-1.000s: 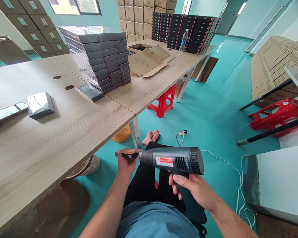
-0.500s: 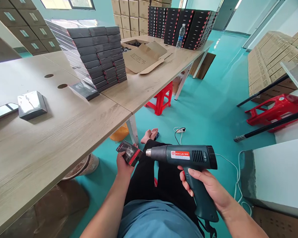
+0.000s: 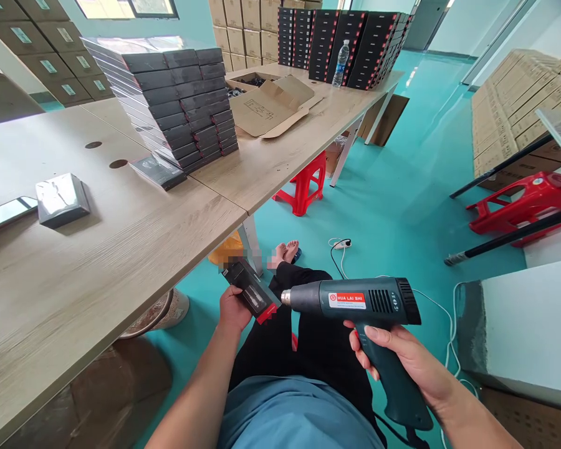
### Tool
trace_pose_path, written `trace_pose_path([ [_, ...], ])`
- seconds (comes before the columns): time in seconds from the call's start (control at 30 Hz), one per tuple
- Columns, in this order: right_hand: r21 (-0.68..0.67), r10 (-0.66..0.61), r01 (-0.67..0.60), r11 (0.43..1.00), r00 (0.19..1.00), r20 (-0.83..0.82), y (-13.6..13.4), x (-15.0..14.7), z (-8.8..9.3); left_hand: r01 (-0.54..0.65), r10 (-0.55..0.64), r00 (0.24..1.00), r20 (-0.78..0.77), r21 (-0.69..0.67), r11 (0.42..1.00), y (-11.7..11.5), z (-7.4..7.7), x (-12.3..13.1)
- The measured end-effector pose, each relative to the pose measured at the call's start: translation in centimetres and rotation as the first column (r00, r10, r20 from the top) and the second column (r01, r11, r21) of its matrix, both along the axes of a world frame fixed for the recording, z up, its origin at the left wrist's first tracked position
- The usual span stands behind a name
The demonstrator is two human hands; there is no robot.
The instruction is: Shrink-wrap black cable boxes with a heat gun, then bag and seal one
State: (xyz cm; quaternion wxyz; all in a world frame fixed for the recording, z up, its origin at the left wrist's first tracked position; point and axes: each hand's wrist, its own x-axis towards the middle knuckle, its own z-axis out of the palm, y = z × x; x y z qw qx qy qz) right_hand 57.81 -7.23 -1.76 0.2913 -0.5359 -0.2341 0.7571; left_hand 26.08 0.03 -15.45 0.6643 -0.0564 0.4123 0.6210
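My left hand [image 3: 234, 307] grips a small black box with a red end [image 3: 251, 290], tilted so its top face shows. My right hand [image 3: 402, 362] is wrapped round the handle of a dark green heat gun [image 3: 355, 302]. The gun's metal nozzle points left at the box's red end, almost touching it. Both are held over my lap, beside the wooden table [image 3: 98, 249].
A tall stack of black boxes [image 3: 177, 103] and one loose box [image 3: 158, 171] sit on the table, with a shiny wrapped box [image 3: 62, 199] further left. An open carton [image 3: 271, 106], a water bottle [image 3: 341, 64], red stools [image 3: 303, 184] and a white cable [image 3: 444, 324] lie around.
The left hand has turned the box from edge-on to face-up. The heat gun has drifted right and slightly lower, its nozzle still at the box.
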Motion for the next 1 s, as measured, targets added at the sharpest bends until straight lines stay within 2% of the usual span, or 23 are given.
trace_pose_path([
  [0.17,0.047,0.111,-0.115,0.992,0.991,0.080,-0.3,0.2,0.6,-0.014,0.016,0.999,-0.044,0.042,0.999,0.4,-0.2,-0.1],
  [0.37,0.078,0.233,-0.243,0.967,0.965,0.120,0.0,-0.2,-0.1,-0.022,0.024,0.999,-0.037,0.051,0.998,0.6,0.2,-0.1],
  [0.5,0.091,0.165,-0.182,0.979,0.972,0.170,-0.1,-0.2,-0.5,-0.016,0.017,0.999,-0.035,0.052,0.998,0.5,0.1,-0.3],
  [0.63,0.059,0.199,-0.202,0.978,0.979,0.051,-0.1,-0.5,-0.4,0.020,-0.017,0.998,-0.052,0.053,0.998,0.5,-0.4,-0.3],
  [0.73,0.056,0.023,-0.024,0.998,0.999,0.023,0.5,-0.8,-0.3,0.074,-0.059,0.986,-0.155,0.093,0.993,0.4,-0.6,-0.2],
  [0.8,0.043,-0.075,0.076,0.996,0.997,-0.017,1.1,-1.0,0.0,0.158,-0.117,0.960,-0.253,0.146,0.977,0.3,-0.6,0.0],
  [0.9,0.042,-0.094,0.098,0.994,0.991,-0.093,2.0,-1.2,0.6,0.262,-0.179,0.913,-0.366,0.189,0.947,0.0,-0.6,0.2],
  [1.0,0.066,-0.080,0.088,0.994,0.991,-0.109,2.7,-1.4,1.2,0.274,-0.180,0.865,-0.468,0.141,0.951,-0.3,-0.8,0.0],
])
